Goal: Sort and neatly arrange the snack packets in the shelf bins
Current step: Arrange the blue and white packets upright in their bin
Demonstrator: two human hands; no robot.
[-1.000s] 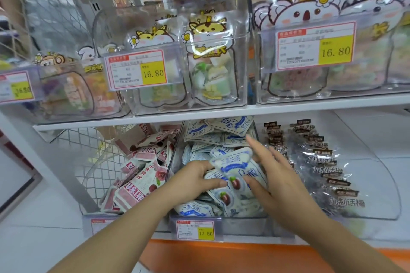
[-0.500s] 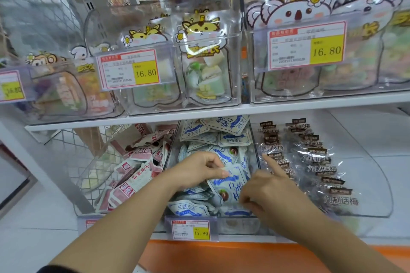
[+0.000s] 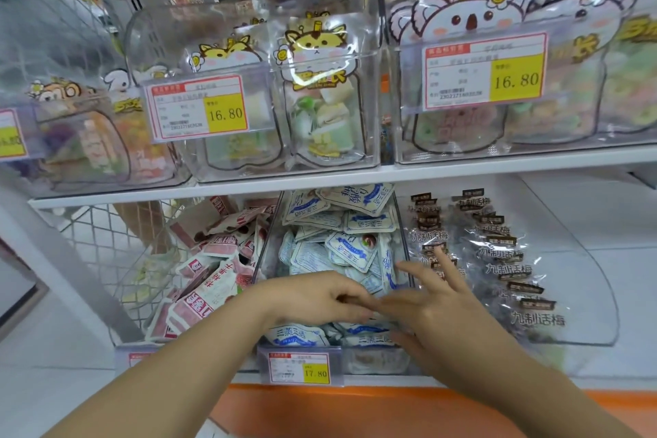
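Blue-and-white snack packets (image 3: 346, 247) fill the clear middle bin (image 3: 377, 361) on the lower shelf in a loose pile. My left hand (image 3: 316, 299) lies over the front packets, its fingers stretched to the right. My right hand (image 3: 435, 309) is beside it with fingers spread; the fingertips of both hands meet over the packets. Neither hand plainly grips a packet. The packets under the palms are hidden.
Pink-and-red packets (image 3: 213, 281) are heaped in the left bin, and dark plum packets (image 3: 497, 260) lie in rows in the right bin. A 17.80 price tag (image 3: 298, 368) hangs on the middle bin's front. The upper shelf (image 3: 355, 176) carries clear bins of cartoon-animal pouches.
Both hands have dropped toward the front of the middle bin. The packet the left hand pinched and the right hand steadied now lies in the pile, and the right hand's fingers have spread.
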